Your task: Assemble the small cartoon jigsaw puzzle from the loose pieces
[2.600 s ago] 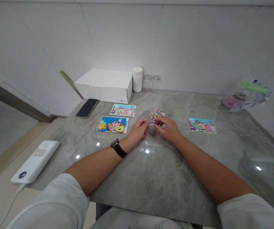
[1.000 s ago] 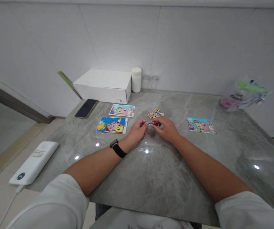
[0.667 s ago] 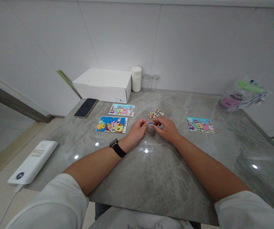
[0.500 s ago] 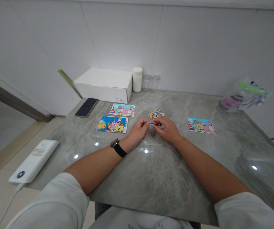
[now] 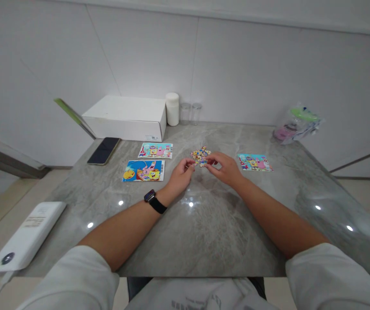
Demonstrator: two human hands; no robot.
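Observation:
A small heap of colourful jigsaw pieces (image 5: 199,153) lies mid-table on the grey marble table (image 5: 204,224). My left hand (image 5: 179,175), a black watch on its wrist, is curled with thumb and fingertips pinched near the heap's near edge. My right hand (image 5: 224,167) is also curled, its fingertips pinched on a small jigsaw piece (image 5: 201,163) between the two hands. Three cartoon picture cards lie flat: two on the left (image 5: 143,170) (image 5: 156,150) and one on the right (image 5: 254,162).
A white box (image 5: 127,117), a white jar (image 5: 172,109) and two small clear jars (image 5: 190,113) stand by the back wall. A black phone (image 5: 103,150) lies left. A white power bank (image 5: 26,236) sits at the front left edge. A plastic bag (image 5: 296,122) rests back right.
The view has shifted, so everything sits further left and lower in frame. Both hands have stayed pinched together near the heap of pieces, now slightly closer to it.

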